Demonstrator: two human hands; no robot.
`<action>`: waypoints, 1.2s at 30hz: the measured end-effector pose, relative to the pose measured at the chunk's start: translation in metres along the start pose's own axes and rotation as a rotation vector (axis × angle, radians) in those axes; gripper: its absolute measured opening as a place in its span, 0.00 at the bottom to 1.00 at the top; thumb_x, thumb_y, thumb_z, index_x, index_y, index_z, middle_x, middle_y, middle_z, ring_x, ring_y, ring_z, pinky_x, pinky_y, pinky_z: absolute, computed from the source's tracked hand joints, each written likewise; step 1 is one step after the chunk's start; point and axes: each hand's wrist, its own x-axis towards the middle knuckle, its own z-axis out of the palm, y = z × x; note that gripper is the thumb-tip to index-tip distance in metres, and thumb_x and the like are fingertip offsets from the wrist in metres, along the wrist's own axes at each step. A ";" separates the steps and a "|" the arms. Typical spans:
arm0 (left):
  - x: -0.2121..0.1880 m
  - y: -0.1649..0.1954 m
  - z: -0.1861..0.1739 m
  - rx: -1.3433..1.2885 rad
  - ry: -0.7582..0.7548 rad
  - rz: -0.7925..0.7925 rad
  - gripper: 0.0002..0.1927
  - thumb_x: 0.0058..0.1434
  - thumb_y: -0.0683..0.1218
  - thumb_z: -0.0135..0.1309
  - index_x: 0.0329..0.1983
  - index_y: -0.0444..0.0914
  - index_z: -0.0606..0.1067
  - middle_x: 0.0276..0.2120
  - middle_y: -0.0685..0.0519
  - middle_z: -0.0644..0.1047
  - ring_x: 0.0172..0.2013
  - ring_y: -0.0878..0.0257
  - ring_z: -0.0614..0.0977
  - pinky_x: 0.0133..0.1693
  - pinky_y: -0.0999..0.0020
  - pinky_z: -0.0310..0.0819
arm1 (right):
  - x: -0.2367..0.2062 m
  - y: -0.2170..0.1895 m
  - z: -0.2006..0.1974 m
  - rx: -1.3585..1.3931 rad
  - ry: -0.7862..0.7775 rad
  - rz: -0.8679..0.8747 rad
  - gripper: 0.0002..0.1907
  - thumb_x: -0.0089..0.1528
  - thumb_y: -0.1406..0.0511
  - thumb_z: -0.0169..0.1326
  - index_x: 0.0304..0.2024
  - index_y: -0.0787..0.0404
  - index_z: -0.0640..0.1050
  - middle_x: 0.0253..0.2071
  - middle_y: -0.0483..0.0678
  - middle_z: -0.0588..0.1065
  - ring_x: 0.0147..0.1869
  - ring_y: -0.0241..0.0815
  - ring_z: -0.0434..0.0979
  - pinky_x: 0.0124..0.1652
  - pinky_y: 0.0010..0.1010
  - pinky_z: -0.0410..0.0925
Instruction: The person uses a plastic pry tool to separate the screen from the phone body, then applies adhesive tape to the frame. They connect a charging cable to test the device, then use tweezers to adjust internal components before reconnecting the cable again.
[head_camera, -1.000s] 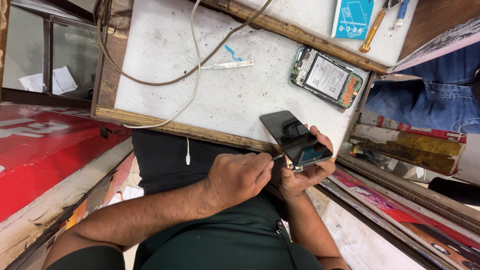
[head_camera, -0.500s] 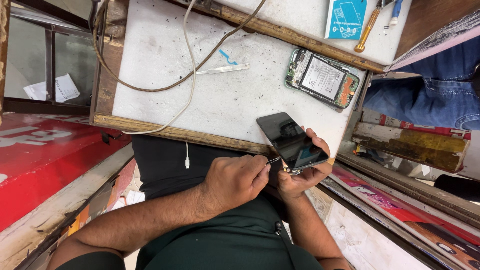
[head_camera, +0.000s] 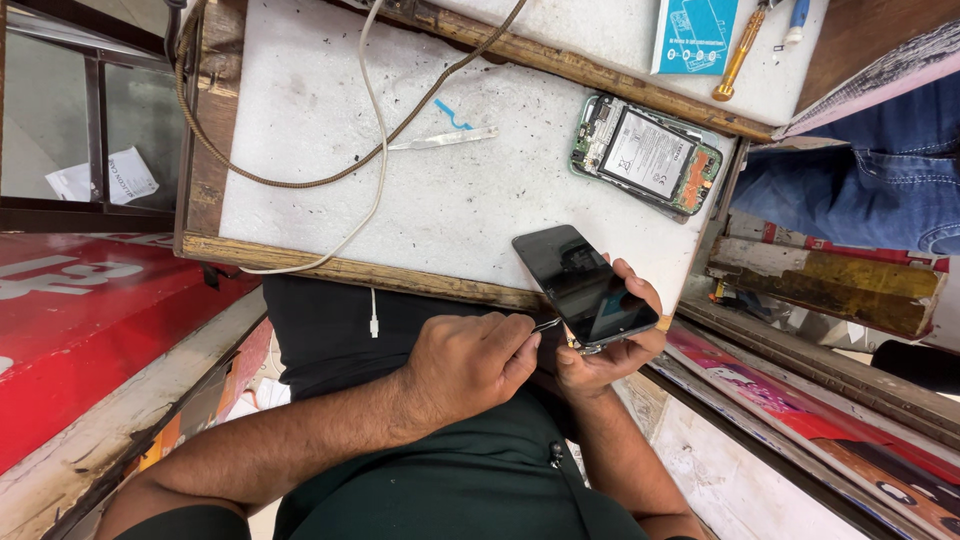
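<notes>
An opened phone (head_camera: 648, 156), battery exposed, lies on the white tabletop (head_camera: 300, 110) beyond the dark screen (head_camera: 583, 283). The right hand (head_camera: 608, 345) cradles the screen from below; the left hand (head_camera: 470, 362), just beside it, pinches a thin tool (head_camera: 546, 324) against the screen's edge.

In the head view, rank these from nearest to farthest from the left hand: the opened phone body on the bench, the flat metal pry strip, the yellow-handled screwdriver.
From the left hand:
1. Flat metal pry strip, straight up the bench from it.
2. Opened phone body, up and to the right.
3. Yellow-handled screwdriver, far top right corner.
The first two are fairly close; the screwdriver is clearly last.
</notes>
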 end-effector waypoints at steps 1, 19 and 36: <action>0.000 0.000 0.000 0.000 0.003 0.006 0.07 0.65 0.44 0.59 0.37 0.35 0.75 0.19 0.53 0.76 0.18 0.62 0.80 0.20 0.67 0.75 | 0.000 0.000 0.000 -0.004 0.003 0.000 0.38 0.59 0.46 0.66 0.59 0.50 0.59 0.68 0.53 0.61 0.73 0.54 0.66 0.72 0.55 0.67; -0.002 -0.004 0.004 0.006 0.007 0.023 0.08 0.65 0.44 0.59 0.37 0.34 0.76 0.18 0.53 0.76 0.18 0.63 0.80 0.19 0.68 0.75 | -0.004 0.006 -0.001 0.054 0.005 -0.014 0.37 0.59 0.47 0.67 0.58 0.49 0.60 0.68 0.52 0.62 0.77 0.56 0.65 0.72 0.56 0.66; -0.002 -0.004 0.007 0.009 0.005 0.037 0.08 0.66 0.44 0.59 0.35 0.35 0.75 0.18 0.55 0.75 0.17 0.64 0.79 0.18 0.70 0.74 | -0.002 0.002 -0.003 0.048 -0.030 -0.007 0.38 0.59 0.47 0.67 0.59 0.49 0.59 0.69 0.52 0.61 0.78 0.55 0.64 0.73 0.56 0.65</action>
